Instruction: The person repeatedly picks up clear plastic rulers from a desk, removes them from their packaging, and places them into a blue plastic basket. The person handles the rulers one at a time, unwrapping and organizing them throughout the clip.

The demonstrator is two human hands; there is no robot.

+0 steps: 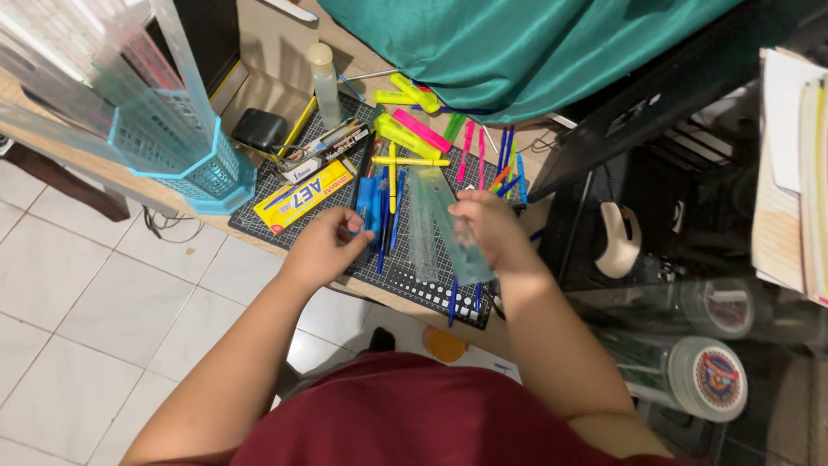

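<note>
Clear plastic ruler (444, 226) is being clamped by right hand (485, 226) near table's front edge; left hand (326, 246) is pinching blue pens (373, 211), fingertips hidden.

I see a cutting mat (405, 278) on the desk, strewn with pens (392, 177) and markers (421, 129). A mesh basket (203, 177) sits left of it, a bottle (325, 82) behind. My left hand (326, 246) rests on pens; my right hand (487, 226), beside it, grips rulers (435, 220). Tape rolls (707, 375) lie right.
</note>
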